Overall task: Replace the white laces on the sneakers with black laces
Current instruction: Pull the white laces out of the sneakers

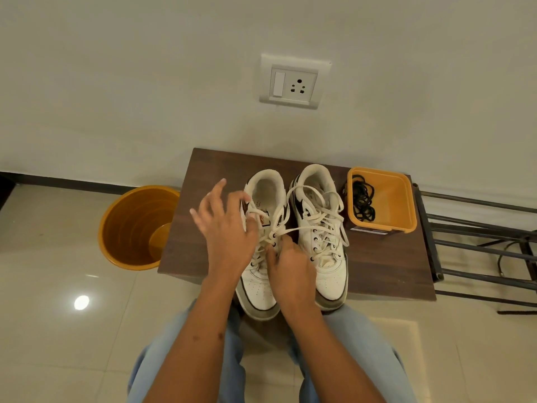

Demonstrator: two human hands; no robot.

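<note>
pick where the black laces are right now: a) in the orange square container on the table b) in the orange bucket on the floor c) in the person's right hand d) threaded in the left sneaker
a: the black laces lie coiled inside the orange square container, at the table's right end beside the sneakers.

Two white sneakers stand side by side mid-table, one on the left and one on the right, each threaded with one white lace. One orange tub sits at the table's far right corner with a tangle of black laces; how many, I cannot tell. One orange bucket stands on the floor off the left edge. Two hands, the left and the right. One wall socket.
</note>
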